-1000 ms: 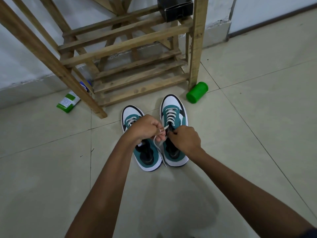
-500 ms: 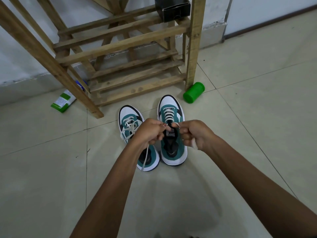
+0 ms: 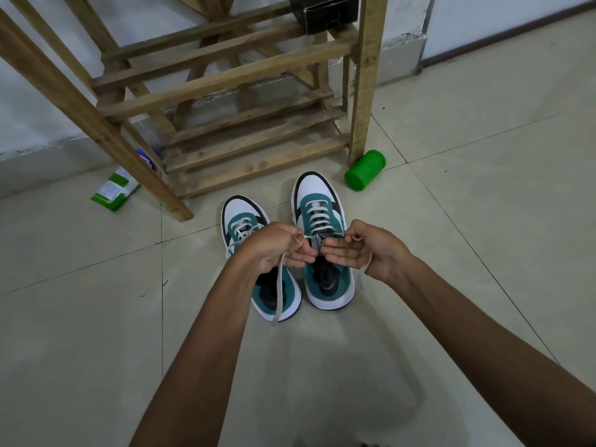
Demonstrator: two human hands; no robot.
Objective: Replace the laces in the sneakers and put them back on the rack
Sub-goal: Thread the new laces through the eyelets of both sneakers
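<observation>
Two teal, white and black sneakers stand side by side on the tiled floor, toes toward the wooden rack [image 3: 225,79]. The right sneaker [image 3: 317,201] is laced with a white lace up to its tongue. My left hand [image 3: 277,245] grips one end of that lace [image 3: 279,285], which hangs down over the left sneaker [image 3: 240,217]. My right hand [image 3: 364,250] holds the other lace end, looped over its palm side. Both hands hover just above the right sneaker's tongue, fingertips nearly meeting.
A green cylindrical container [image 3: 364,171] lies by the rack's right leg. A green and white packet [image 3: 114,188] lies on the floor left of the rack. A black box [image 3: 325,8] sits on an upper rack slat. Tiled floor spreads right and left.
Both hands have lifted off the right sneaker and drawn the lace ends up and apart. The lace now runs taut across the tongue, with its ends hanging from each hand.
</observation>
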